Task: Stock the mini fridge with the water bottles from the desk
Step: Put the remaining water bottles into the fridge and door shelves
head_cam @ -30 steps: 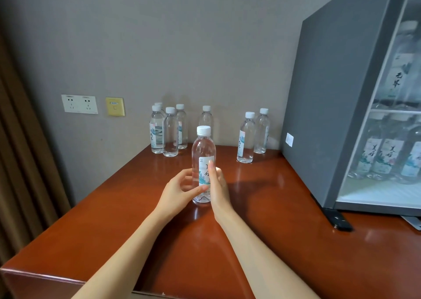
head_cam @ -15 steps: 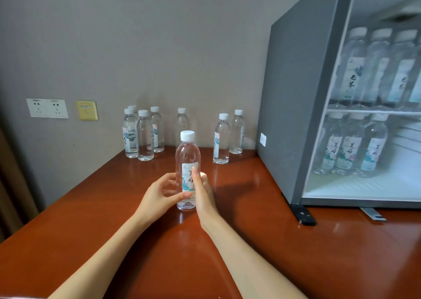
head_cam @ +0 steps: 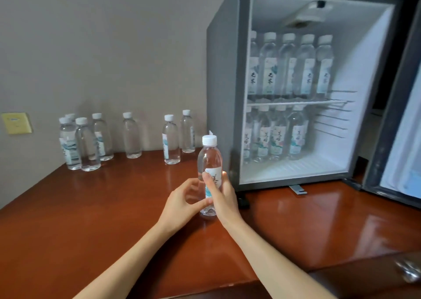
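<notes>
Along the back edge of the glossy reddish-brown wooden desk (head_cam: 95,219), against a plain grey wall (head_cam: 109,47), stand seven clear plastic water bottles with white caps: a cluster of four (head_cam: 85,143) towards the back left corner, a single one (head_cam: 132,136) further right, then a pair (head_cam: 178,136) just beside the fridge. A yellow wall plate (head_cam: 16,123) sits at the far left. Near the middle of the desk, an eighth clear plastic water bottle with a white cap and a pale printed label (head_cam: 209,161) stands upright. The left hand (head_cam: 182,204) curls loosely around its lower left side, fingers touching it; the right hand (head_cam: 222,196) is wrapped around its right side, thumb across the label. On the right, a grey mini fridge (head_cam: 221,75) stands open, its door (head_cam: 396,116) swung out rightwards. Its white interior holds a row of matching bottles on the upper wire shelf (head_cam: 293,103) and another row on the floor below, filling the left portion of each level.
</notes>
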`<state>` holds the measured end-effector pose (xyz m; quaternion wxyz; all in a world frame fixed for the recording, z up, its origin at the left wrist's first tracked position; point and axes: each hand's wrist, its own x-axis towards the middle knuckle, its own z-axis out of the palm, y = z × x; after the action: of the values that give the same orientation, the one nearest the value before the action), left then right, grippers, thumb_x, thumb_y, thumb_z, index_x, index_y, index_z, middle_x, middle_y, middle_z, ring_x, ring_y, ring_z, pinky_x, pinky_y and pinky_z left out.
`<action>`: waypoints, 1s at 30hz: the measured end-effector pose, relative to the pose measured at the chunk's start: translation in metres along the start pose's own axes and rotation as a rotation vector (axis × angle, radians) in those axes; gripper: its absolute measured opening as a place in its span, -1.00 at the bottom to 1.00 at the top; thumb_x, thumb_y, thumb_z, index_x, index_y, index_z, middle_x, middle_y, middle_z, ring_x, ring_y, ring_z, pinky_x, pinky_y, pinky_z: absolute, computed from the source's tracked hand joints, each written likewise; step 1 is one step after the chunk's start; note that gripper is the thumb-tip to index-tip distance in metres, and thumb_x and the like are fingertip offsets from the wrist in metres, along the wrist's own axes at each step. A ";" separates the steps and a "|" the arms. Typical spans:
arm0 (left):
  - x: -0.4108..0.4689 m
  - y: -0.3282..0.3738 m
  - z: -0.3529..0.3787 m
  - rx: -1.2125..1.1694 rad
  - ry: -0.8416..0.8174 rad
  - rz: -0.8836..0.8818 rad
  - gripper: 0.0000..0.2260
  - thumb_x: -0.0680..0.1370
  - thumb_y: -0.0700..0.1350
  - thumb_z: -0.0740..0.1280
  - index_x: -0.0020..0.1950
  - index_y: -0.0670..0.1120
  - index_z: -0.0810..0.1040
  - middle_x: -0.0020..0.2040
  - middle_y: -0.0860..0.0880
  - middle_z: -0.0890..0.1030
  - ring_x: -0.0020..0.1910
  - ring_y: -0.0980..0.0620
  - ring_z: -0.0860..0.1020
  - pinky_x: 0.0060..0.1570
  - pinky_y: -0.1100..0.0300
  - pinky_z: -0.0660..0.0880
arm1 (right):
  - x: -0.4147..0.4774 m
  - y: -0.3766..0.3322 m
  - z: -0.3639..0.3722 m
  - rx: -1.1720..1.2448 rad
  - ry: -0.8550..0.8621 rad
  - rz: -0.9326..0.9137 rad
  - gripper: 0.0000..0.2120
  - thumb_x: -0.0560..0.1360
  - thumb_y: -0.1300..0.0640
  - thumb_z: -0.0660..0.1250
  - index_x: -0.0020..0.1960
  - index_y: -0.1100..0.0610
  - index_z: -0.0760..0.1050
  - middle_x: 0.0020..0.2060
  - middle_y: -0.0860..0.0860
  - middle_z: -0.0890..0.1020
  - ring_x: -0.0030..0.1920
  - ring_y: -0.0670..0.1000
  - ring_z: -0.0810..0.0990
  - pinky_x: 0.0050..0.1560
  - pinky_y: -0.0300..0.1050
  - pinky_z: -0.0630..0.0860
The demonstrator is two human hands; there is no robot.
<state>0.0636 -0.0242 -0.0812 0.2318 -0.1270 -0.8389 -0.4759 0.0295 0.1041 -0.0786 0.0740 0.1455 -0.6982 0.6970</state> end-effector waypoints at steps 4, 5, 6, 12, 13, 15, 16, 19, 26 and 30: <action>0.000 0.027 0.042 0.097 -0.002 0.125 -0.70 0.42 0.11 0.48 0.08 0.26 0.48 -0.03 0.30 0.61 -0.03 0.26 0.59 -0.02 0.33 0.52 | -0.003 0.000 -0.048 -0.025 0.140 -0.033 -0.43 0.29 -0.45 0.27 0.03 -0.03 0.53 -0.12 -0.04 0.70 -0.07 -0.03 0.68 0.10 0.13 0.57; 0.001 0.032 0.052 0.119 -0.005 0.150 -0.69 0.43 0.18 0.44 0.13 0.23 0.50 -0.02 0.29 0.62 -0.02 0.27 0.58 -0.01 0.33 0.51 | -0.003 0.000 -0.059 -0.041 0.189 -0.051 -0.45 0.30 -0.46 0.24 0.01 -0.05 0.53 -0.13 -0.04 0.69 -0.06 -0.03 0.67 0.10 0.14 0.56; 0.002 0.037 0.061 0.130 -0.020 0.165 -0.62 0.43 0.25 0.40 0.18 0.15 0.53 0.01 0.26 0.62 0.00 0.27 0.58 0.01 0.30 0.52 | -0.004 -0.001 -0.071 -0.061 0.237 -0.071 -0.48 0.32 -0.45 0.20 -0.01 -0.07 0.53 -0.14 -0.05 0.68 -0.06 -0.03 0.66 0.10 0.13 0.55; 0.018 0.055 0.116 0.102 -0.112 0.214 -0.54 0.45 0.26 0.37 0.28 0.09 0.50 -0.01 0.20 0.63 -0.03 0.27 0.59 -0.02 0.20 0.55 | -0.004 -0.006 -0.131 -0.265 0.385 -0.177 -0.42 0.31 -0.46 0.08 -0.01 0.00 0.46 -0.18 -0.05 0.64 -0.07 0.03 0.62 0.00 0.01 0.51; 0.022 0.058 0.124 0.111 -0.124 0.233 -0.56 0.47 0.25 0.35 0.29 0.11 0.48 0.01 0.21 0.63 -0.02 0.28 0.58 -0.02 0.23 0.54 | -0.002 -0.005 -0.139 -0.288 0.412 -0.188 -0.42 0.31 -0.46 0.08 -0.02 0.00 0.45 -0.18 -0.04 0.64 -0.07 0.04 0.62 -0.02 0.02 0.52; 0.028 0.063 0.140 0.143 -0.142 0.266 -0.56 0.49 0.26 0.29 0.33 0.14 0.44 0.07 0.22 0.61 0.04 0.29 0.55 0.03 0.31 0.49 | 0.003 -0.002 -0.156 -0.312 0.474 -0.198 -0.42 0.32 -0.46 0.08 -0.03 0.02 0.46 -0.19 -0.03 0.63 -0.08 0.07 0.62 -0.03 0.03 0.52; 0.031 0.066 0.148 0.166 -0.147 0.287 -0.53 0.50 0.28 0.25 0.36 0.14 0.41 0.11 0.22 0.59 0.07 0.29 0.53 0.04 0.36 0.45 | 0.006 -0.001 -0.163 -0.321 0.504 -0.200 -0.42 0.33 -0.45 0.08 -0.03 0.02 0.46 -0.21 -0.04 0.63 -0.08 0.07 0.62 -0.04 0.03 0.53; 0.044 0.074 0.174 0.178 -0.169 0.332 -0.54 0.55 0.26 0.14 0.41 0.13 0.37 0.20 0.21 0.56 0.14 0.27 0.50 0.08 0.36 0.42 | 0.014 0.002 -0.186 -0.336 0.581 -0.216 -0.41 0.35 -0.44 0.08 -0.04 0.07 0.45 -0.23 -0.06 0.60 -0.10 0.08 0.62 -0.07 0.03 0.53; 0.097 0.064 0.233 0.206 -0.093 0.396 -0.55 0.64 0.05 -0.04 0.40 -0.02 0.46 0.39 0.04 0.45 0.41 0.12 0.35 0.41 0.27 0.23 | 0.040 0.012 -0.231 -0.330 0.713 -0.256 -0.39 0.35 -0.42 0.09 0.00 0.09 0.47 -0.23 -0.04 0.63 -0.15 0.06 0.62 -0.16 -0.09 0.48; 0.123 0.065 0.261 0.338 0.044 0.445 -0.60 0.60 -0.12 0.04 0.37 -0.12 0.48 0.37 -0.07 0.49 0.40 -0.01 0.40 0.51 0.08 0.03 | 0.060 0.021 -0.251 -0.413 0.732 -0.299 -0.38 0.39 -0.41 0.10 0.01 0.13 0.47 -0.17 0.06 0.65 -0.14 0.10 0.62 -0.11 0.04 0.54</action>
<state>-0.0838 0.2324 -0.0849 0.3664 -0.2572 -0.8527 -0.2692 -0.0583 0.3473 -0.0758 0.4440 -0.0292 -0.7217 0.5303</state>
